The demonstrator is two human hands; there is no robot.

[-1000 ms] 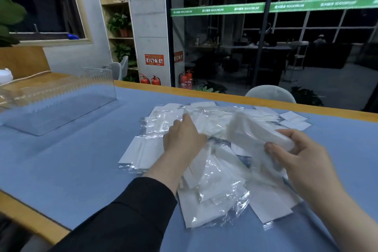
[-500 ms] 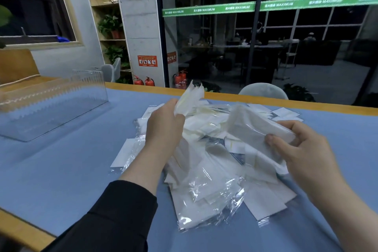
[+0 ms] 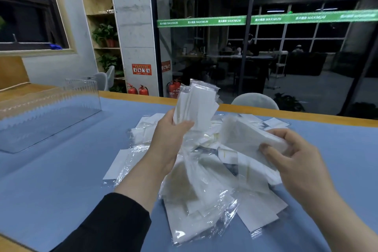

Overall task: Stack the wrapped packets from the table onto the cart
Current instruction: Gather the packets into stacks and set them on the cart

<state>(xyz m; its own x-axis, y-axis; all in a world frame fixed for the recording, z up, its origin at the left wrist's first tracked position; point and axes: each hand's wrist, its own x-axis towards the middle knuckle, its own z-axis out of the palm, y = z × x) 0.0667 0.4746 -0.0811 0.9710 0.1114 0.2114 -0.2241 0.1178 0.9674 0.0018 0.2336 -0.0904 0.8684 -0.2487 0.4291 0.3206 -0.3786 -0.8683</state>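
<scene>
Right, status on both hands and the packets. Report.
Left hand grips packets lifted above pile. Right hand holds a second bunch. No cart seen; clear tray at left.

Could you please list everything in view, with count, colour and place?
Packets: many, white in clear wrap, heaped mid-table.
Table: one, blue top, wood edge.
Clear box: one, transparent, table's left.
Extinguishers: three, red, by the pillar.
Chair: one, pale, behind the table.
Plants: several, green, on shelves.
Left hand: grips raised packets.
Right hand: grips a bundle.
</scene>
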